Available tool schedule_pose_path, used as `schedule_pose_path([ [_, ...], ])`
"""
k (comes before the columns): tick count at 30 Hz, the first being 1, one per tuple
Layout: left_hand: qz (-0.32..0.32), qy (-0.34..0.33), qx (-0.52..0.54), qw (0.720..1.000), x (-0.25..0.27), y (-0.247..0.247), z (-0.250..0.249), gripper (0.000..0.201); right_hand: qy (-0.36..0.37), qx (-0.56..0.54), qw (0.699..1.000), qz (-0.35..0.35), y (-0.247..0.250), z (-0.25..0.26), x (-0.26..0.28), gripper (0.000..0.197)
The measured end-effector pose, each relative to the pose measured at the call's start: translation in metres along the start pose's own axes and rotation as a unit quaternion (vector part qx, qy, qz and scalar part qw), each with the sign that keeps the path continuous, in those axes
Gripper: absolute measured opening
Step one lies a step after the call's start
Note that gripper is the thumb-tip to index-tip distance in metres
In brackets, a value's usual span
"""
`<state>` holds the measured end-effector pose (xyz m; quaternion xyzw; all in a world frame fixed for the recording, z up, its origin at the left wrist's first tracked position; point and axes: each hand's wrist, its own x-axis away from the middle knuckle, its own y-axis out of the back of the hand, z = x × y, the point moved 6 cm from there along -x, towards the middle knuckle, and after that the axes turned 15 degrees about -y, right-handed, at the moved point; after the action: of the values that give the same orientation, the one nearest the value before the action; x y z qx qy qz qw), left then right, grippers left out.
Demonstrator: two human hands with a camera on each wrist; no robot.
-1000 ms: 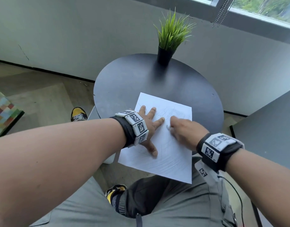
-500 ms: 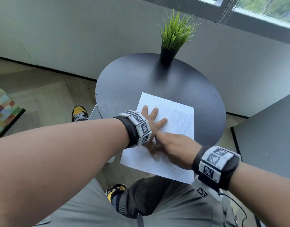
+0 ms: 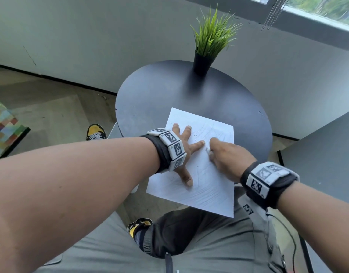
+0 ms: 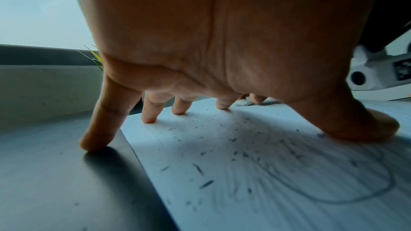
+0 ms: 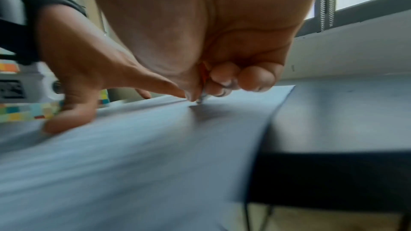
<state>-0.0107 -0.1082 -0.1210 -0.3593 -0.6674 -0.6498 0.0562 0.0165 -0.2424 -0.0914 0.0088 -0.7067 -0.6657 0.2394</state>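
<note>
A white sheet of paper (image 3: 209, 186) with faint pencil lines lies on a round black table (image 3: 160, 95), its near edge hanging over my lap. My left hand (image 3: 186, 146) presses it flat with spread, straight fingers. In the left wrist view the little finger (image 4: 95, 138) rests on the table just off the paper (image 4: 222, 164), which is strewn with dark crumbs. My right hand (image 3: 226, 156) has its fingers bunched and pinches a small pale eraser (image 5: 201, 100) against the sheet, right by my left forefinger tip. Most of the eraser is hidden by the fingers.
A green grass plant in a black pot (image 3: 203, 64) stands at the table's far edge. A second dark table (image 3: 327, 154) is close on the right. On the floor at left is a colourful checked cushion (image 3: 4, 131). My yellow-black shoe (image 3: 96, 132) is beside the table.
My right hand slid toward me to beside the left thumb, then back away to the left forefinger tip, rubbing along the paper. The left hand has stayed pressed in place.
</note>
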Motion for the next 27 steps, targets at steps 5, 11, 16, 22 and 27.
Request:
schedule_pose_path([
  [5, 0.003, 0.000, -0.001, 1.000, 0.000, 0.000, 0.000, 0.144, 0.064, 0.000, 0.995, 0.072, -0.016, 0.013, 0.020, 0.012],
  [11, 0.001, 0.004, -0.005, 1.000, -0.001, 0.000, -0.001, 0.145, 0.037, -0.001, 0.998, 0.045, -0.012, 0.010, 0.015, 0.008],
  [16, -0.004, 0.001, -0.007, 1.000, -0.002, 0.000, 0.000, 0.144, -0.012, -0.003, 0.999, 0.052, -0.010, -0.005, 0.005, 0.015],
  [22, -0.001, 0.000, -0.006, 1.000, -0.001, 0.001, -0.001, 0.144, 0.064, -0.019, 0.996, 0.064, -0.020, 0.018, 0.026, 0.013],
  [27, 0.000, 0.001, -0.002, 1.000, -0.001, 0.001, -0.001, 0.142, -0.071, -0.033, 0.996, 0.038, -0.006, -0.035, -0.011, 0.021],
])
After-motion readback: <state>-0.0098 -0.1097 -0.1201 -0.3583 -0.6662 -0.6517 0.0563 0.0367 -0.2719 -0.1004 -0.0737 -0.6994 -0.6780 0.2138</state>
